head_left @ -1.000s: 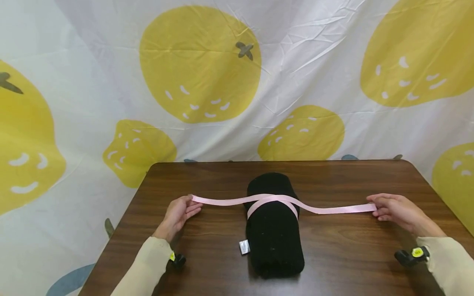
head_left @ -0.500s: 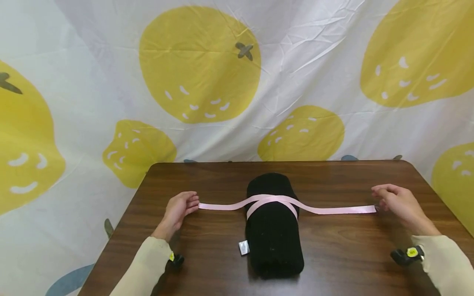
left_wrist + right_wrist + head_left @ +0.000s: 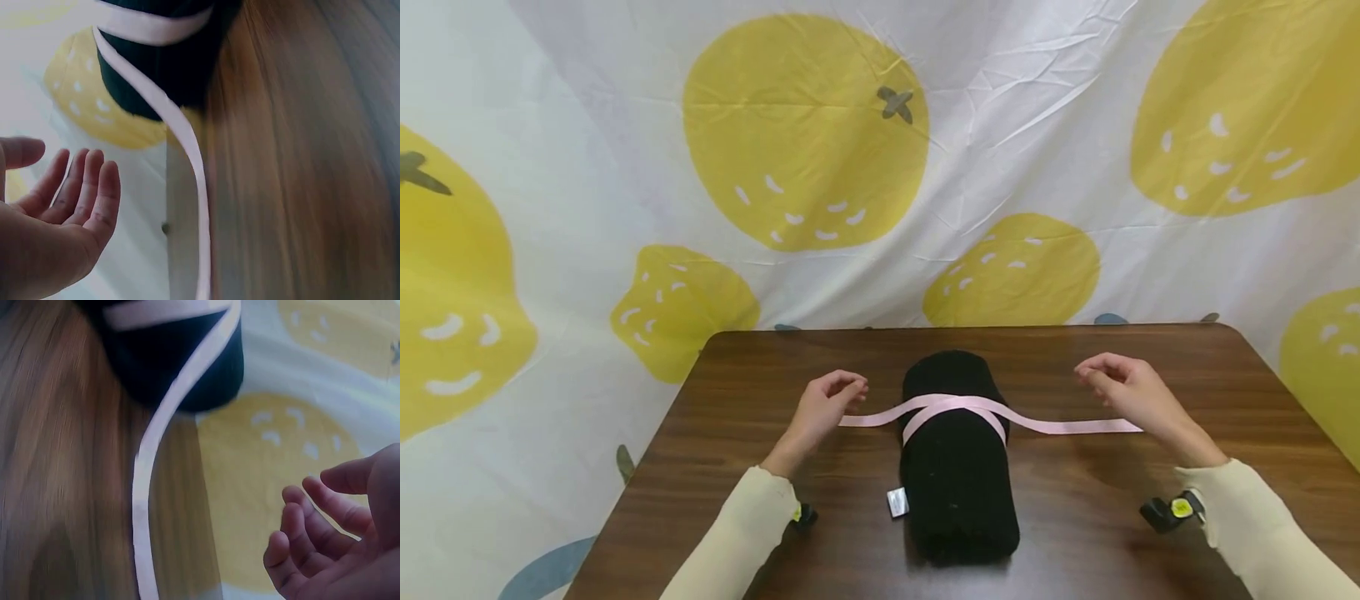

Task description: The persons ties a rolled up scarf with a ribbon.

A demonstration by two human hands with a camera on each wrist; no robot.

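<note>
A black, rounded, padded fabric bundle (image 3: 958, 492) lies lengthwise on the wooden table. Around its upper part runs a pink ribbon (image 3: 942, 402), crossing itself on top, with one tail out to each side. My left hand (image 3: 820, 408) hovers over the left tail, fingers loosely bent, and covers part of its end. Above the right tail is my right hand (image 3: 1135, 400), thumb and fingers relaxed. In the left wrist view the left hand (image 3: 69, 219) is apart from the ribbon (image 3: 197, 187). The right wrist view likewise shows the right hand (image 3: 331, 531) holding nothing.
The brown wood-grain table (image 3: 760, 367) reaches back to a white curtain (image 3: 587, 167) printed with yellow lemons. A small white tag (image 3: 897, 502) sticks out from the bundle's left side. Each wrist carries a black strap device (image 3: 1161, 514).
Both hands have let go of the ribbon ends, risen and moved inward toward the bundle. The two tails now lie on the table. The bundle stays where it was.
</note>
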